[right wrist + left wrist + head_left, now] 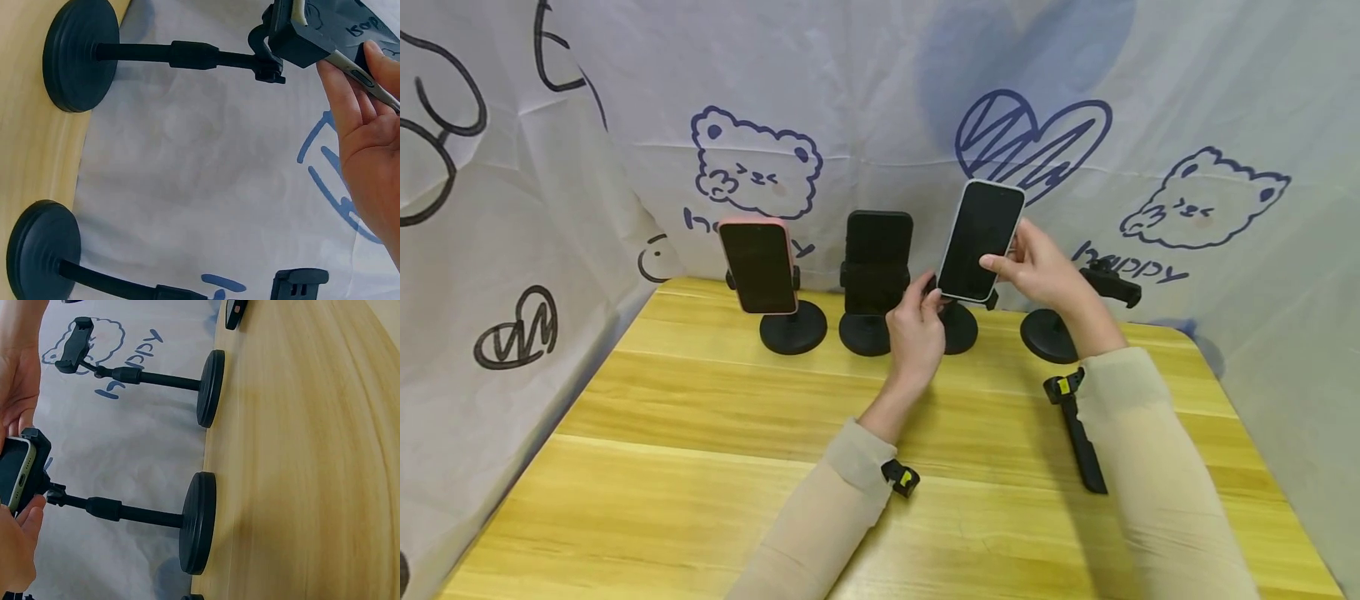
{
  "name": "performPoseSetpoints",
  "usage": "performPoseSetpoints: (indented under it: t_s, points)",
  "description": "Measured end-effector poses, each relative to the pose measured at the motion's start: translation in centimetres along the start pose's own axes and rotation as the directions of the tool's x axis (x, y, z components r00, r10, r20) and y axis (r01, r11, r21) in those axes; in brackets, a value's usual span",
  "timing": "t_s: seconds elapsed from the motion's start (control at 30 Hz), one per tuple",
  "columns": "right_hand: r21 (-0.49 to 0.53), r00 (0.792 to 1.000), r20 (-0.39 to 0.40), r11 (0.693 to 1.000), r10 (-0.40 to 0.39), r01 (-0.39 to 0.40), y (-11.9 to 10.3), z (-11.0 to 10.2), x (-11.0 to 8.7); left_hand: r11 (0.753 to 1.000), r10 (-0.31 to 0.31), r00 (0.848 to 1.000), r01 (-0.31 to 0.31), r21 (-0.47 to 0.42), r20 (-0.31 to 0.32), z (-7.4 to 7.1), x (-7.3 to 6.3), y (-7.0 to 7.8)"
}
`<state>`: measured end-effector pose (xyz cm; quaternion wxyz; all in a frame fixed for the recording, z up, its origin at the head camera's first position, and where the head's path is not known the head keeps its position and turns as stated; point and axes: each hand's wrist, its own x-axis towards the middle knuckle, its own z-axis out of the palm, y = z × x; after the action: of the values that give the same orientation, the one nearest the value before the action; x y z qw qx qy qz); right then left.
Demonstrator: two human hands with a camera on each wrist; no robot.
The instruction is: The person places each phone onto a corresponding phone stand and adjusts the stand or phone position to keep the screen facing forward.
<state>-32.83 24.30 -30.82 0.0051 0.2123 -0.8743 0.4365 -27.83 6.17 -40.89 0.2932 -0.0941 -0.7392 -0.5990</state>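
Note:
My right hand pinches a white-edged phone, its thumb on the dark screen and fingers behind the right edge. The phone tilts slightly, with its lower end in the clamp of a black phone holder. At the phone's lower left corner, my left hand grips this clamp, fingers behind and thumb in front. In the right wrist view, another side of the clamp shows beside the phone's edge. The holder's thin stem rises from a round base and is mostly hidden in the head view.
To the left, a pink-edged phone and a black phone stand in similar holders. A holder with a bare clamp stands at the right, its round base near the table's back edge. A patterned cloth hangs behind.

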Motion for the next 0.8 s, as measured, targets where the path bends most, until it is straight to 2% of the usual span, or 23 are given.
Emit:
performPoseSetpoints:
  t_s: [0.17,0.23,0.37,0.6,0.7,0.8]
  points:
    - [-0.056,0.999,0.051,0.998,0.004,-0.001,-0.8,-0.1,0.3,0.999,-0.034,0.999,0.034,-0.013,-0.010,0.1,0.1,0.1]
    - [-0.051,0.998,0.060,0.999,0.011,-0.008,-1.0,-0.1,0.4,0.999,-0.047,0.999,0.046,-0.008,-0.012,0.1,0.0,0.1]
    - [0.020,0.998,0.064,1.000,0.019,-0.020,-0.9,0.0,0.4,0.998,-0.056,0.998,0.056,-0.005,-0.013,0.2,0.0,0.2]
    - [0.161,0.998,0.003,0.985,0.061,-0.060,-0.4,0.2,-0.1,0.998,-0.064,0.998,0.064,-0.004,-0.023,0.3,0.2,0.3]
    - [0.183,0.995,-0.050,0.981,0.081,-0.071,-0.6,0.0,-0.3,0.998,-0.061,0.998,0.061,0.001,-0.023,0.4,0.2,0.2]
    - [0.153,0.988,-0.109,0.984,0.108,-0.091,-1.3,-0.2,-0.4,0.999,-0.053,0.998,0.054,0.009,-0.031,0.5,0.1,0.1]
